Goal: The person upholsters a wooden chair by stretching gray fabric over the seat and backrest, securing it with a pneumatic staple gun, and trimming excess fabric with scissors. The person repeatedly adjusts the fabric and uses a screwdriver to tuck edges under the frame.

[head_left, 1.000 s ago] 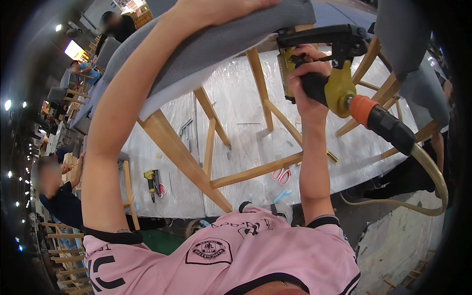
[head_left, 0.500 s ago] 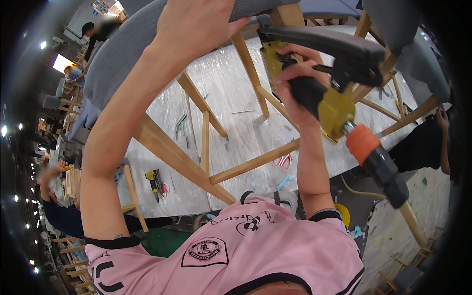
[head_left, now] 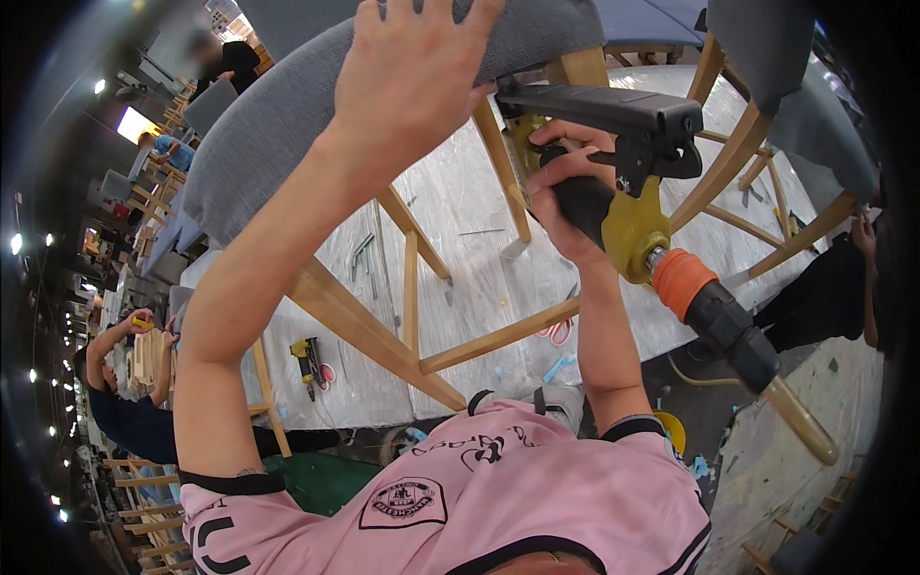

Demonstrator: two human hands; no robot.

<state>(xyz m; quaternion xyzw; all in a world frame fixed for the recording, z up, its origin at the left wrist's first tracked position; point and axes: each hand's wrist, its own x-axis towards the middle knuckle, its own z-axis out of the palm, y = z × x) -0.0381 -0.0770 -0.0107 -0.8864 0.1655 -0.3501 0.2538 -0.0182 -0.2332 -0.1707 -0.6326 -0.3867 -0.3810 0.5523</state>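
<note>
My left hand (head_left: 412,81) lies spread on the grey fabric cushion (head_left: 259,144) of a wooden-framed chair, its thumb stretched toward the cushion's edge. My right hand (head_left: 572,187) is wrapped round the black grip of a yellow and black pneumatic staple gun (head_left: 637,225). The tool's nose points at the underside of the cushion, close to a wooden leg block (head_left: 580,67); whether it touches is hidden. An orange and black air hose fitting (head_left: 704,297) runs from the grip toward the lower right. The chair's wooden legs and rails (head_left: 379,335) slope below the cushion.
A plastic-covered table (head_left: 460,278) bears a second yellow nail or staple gun (head_left: 307,364), red-handled scissors (head_left: 558,333) and staple strips (head_left: 362,254). Another grey chair (head_left: 767,96) stands at right. Co-workers show at the left (head_left: 125,402) and far left (head_left: 225,62).
The cushion, my left hand and the chair sit slightly lower and further right in view. The staple gun's rear has swung slightly left. My right hand keeps its grip.
</note>
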